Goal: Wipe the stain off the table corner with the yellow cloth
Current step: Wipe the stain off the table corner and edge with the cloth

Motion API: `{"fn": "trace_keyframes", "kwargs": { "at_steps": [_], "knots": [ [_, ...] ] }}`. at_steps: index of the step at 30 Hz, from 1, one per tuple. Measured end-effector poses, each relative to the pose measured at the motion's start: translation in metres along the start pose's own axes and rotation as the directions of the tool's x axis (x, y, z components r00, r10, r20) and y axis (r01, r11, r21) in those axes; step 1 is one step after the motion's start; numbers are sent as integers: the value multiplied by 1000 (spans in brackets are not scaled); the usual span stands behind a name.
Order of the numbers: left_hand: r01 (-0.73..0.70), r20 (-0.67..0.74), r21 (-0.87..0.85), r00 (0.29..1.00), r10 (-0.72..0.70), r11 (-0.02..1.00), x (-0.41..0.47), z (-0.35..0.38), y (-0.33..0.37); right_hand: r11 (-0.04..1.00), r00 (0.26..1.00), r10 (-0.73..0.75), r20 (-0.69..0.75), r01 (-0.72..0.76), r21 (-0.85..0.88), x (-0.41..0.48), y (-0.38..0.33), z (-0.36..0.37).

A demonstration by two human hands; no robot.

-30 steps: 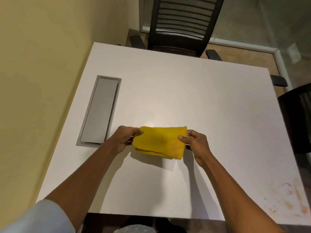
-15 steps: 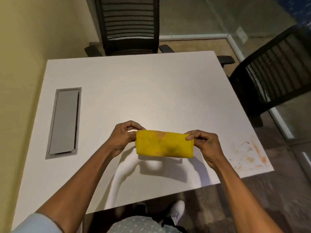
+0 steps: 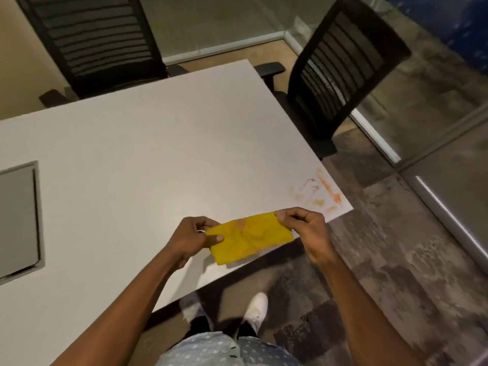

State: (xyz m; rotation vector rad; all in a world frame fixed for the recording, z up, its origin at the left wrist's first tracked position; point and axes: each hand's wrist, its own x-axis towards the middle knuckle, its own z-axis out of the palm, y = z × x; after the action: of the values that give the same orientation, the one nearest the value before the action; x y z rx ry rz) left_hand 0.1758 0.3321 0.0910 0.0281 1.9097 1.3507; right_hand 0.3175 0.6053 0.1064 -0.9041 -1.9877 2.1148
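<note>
I hold a folded yellow cloth stretched between both hands, just above the white table's near edge. My left hand pinches its left end and my right hand pinches its upper right corner. The cloth shows faint orange marks. An orange smeared stain covers the table's near right corner, a short way up and right of my right hand.
A grey cable hatch is set into the table at the left. One black mesh chair stands at the far side and another at the right side. Carpet and my shoes lie below the table edge.
The view has swung right and the stained corner now lies closer to my hands. Both hands have carried the cloth toward the table's near right edge, tilting it.
</note>
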Motion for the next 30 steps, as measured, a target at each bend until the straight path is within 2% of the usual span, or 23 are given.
{"fn": "trace_keyframes", "kwargs": {
  "at_steps": [3, 10, 15, 17, 20, 22, 24, 26, 28, 29, 30],
  "knots": [
    [58, -33, -51, 998, -59, 997, -3, 40, -7, 990, 999, -30, -41, 24, -137, -18, 8, -26],
    [173, -96, -73, 979, -180, 982, -9, 117, -22, 977, 962, -84, -261, 28, -211, -32, 31, -61],
    [246, -170, -242, 942, -290, 939, -7, 151, -33, 938, 929, -168, -330, 48, -342, -21, 30, -57],
    [286, -157, -354, 920, -358, 890, -3, 158, -35, 893, 915, -254, -313, 98, -438, -8, 27, -48],
    [318, -141, -491, 890, -434, 811, 9, 167, -38, 772, 880, -396, -263, 164, -614, 14, 28, -30],
    [329, -134, -551, 872, -470, 767, 17, 173, -39, 705, 869, -435, -236, 165, -690, 24, 38, -20],
    [342, -126, -593, 855, -504, 729, 28, 178, -43, 639, 895, -410, -177, 144, -756, 32, 59, -8],
    [380, -163, -507, 839, -519, 774, 36, 180, -52, 619, 959, -262, -107, 83, -781, 40, 85, 4],
    [414, -239, -136, 868, -435, 900, 40, 177, -58, 608, 997, -49, -58, -16, -794, 44, 107, 12],
    [405, -216, 90, 900, -379, 910, 40, 174, -57, 593, 999, 10, -38, -37, -804, 46, 117, 14],
    [384, -168, 299, 922, -348, 874, 39, 169, -53, 574, 999, 32, -20, -35, -818, 46, 126, 16]
  ]
}}
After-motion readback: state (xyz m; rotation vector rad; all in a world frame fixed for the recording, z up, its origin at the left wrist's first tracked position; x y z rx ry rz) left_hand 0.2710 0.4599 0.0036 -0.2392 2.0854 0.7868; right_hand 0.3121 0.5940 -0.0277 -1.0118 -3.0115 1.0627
